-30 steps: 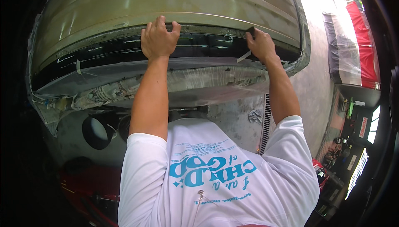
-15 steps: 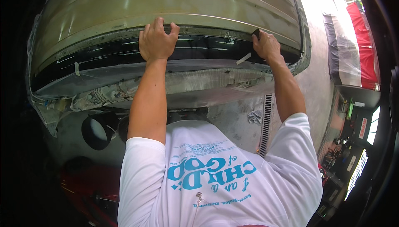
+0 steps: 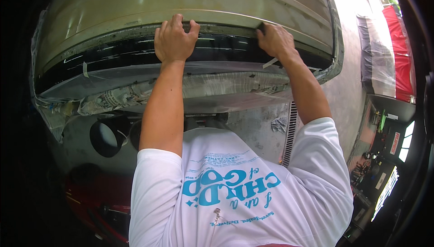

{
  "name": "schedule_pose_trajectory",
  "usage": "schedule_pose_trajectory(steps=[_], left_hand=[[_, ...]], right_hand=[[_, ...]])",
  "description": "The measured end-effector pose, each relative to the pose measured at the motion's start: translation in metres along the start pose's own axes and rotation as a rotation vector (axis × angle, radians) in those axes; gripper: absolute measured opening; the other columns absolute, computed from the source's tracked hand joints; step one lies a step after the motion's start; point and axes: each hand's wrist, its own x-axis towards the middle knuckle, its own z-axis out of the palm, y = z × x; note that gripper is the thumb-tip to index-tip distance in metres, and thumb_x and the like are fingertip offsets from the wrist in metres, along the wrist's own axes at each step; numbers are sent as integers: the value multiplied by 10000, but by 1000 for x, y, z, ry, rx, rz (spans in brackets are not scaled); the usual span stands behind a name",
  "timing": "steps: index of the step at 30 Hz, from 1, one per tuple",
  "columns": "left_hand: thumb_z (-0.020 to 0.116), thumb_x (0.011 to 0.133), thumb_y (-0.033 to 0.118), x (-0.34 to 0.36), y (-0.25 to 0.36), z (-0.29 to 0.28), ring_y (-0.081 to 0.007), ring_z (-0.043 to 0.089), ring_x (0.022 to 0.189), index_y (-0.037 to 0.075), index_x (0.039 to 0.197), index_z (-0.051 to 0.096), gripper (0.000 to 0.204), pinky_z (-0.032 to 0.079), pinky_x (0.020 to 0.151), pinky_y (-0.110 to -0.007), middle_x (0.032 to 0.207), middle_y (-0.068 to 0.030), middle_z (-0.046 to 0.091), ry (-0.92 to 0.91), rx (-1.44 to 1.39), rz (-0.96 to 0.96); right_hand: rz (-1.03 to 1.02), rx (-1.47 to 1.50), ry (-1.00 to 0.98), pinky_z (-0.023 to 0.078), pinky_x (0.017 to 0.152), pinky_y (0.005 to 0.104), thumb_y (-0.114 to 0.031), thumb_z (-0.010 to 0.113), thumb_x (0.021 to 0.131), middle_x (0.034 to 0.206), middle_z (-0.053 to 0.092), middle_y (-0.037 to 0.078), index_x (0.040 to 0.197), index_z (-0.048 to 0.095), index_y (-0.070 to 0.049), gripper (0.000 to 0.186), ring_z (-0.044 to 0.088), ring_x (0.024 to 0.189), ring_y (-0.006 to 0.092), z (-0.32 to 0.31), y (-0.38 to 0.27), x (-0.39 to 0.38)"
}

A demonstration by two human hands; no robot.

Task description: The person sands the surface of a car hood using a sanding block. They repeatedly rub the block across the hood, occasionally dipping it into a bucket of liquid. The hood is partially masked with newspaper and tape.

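A vehicle's roof panel, dull olive-beige with long raised ridges, lies before me. Along its near side run a grimy channel and a glossy black strip. My left hand rests on that edge, fingers bent forward and the thumb apart, with nothing visible in it. Farther right, my right hand is closed on a small dark flat piece, pressed against the panel's edge; most of the piece is hidden by the fingers. A strip of pale masking tape sits just below the right wrist.
Clear film and newspaper masking cover the side below the black strip. On the floor are a black round container, a crumpled piece and a drain grate. Shelving with tools stands at right, a red cover beyond.
My right hand has slid left along the panel's edge with the dark piece, nearer to my left hand. The left hand stays at its place on the edge.
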Motion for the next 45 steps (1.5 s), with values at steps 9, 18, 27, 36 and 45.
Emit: schedule_pose_trajectory(steps=[9, 18, 27, 36, 45], left_hand=[[711, 881, 396, 4, 3, 3, -276, 687, 846, 92, 1042, 715, 344, 520, 822, -426, 832, -62, 725, 16, 18, 15], [692, 892, 400, 1, 1, -1, -266, 685, 862, 90, 1027, 708, 339, 514, 822, -419, 820, -65, 720, -13, 28, 3], [681, 900, 410, 1, 1, 0, -273, 687, 870, 84, 1018, 717, 348, 513, 826, -425, 850, -77, 733, 0, 17, 12], [629, 926, 417, 0, 2, -4, -264, 681, 907, 61, 1024, 714, 379, 504, 844, -423, 904, -90, 752, -28, 17, 13], [615, 930, 435, 3, 1, 0, -257, 680, 930, 57, 1072, 720, 417, 503, 858, -411, 916, -86, 758, -13, 27, 23]], right_hand=[[61, 4, 33, 556, 926, 550, -384, 551, 1020, 1059, 748, 251, 1145, 692, -52, 382, 715, 1054, 435, 5, 16, -12], [118, -35, 83, 573, 862, 556, -382, 580, 1017, 964, 754, 253, 1228, 695, -89, 380, 731, 971, 450, 24, 19, -13], [-43, -4, 154, 572, 828, 563, -383, 588, 1006, 884, 740, 248, 1141, 696, -77, 351, 725, 911, 461, 21, 0, -14], [259, -94, 120, 578, 858, 551, -365, 557, 1031, 1009, 763, 221, 1171, 707, -131, 312, 738, 977, 430, 25, 42, -17], [30, -52, 120, 581, 829, 545, -382, 559, 1025, 931, 754, 211, 1105, 701, -104, 322, 736, 933, 426, 17, -3, -17]])
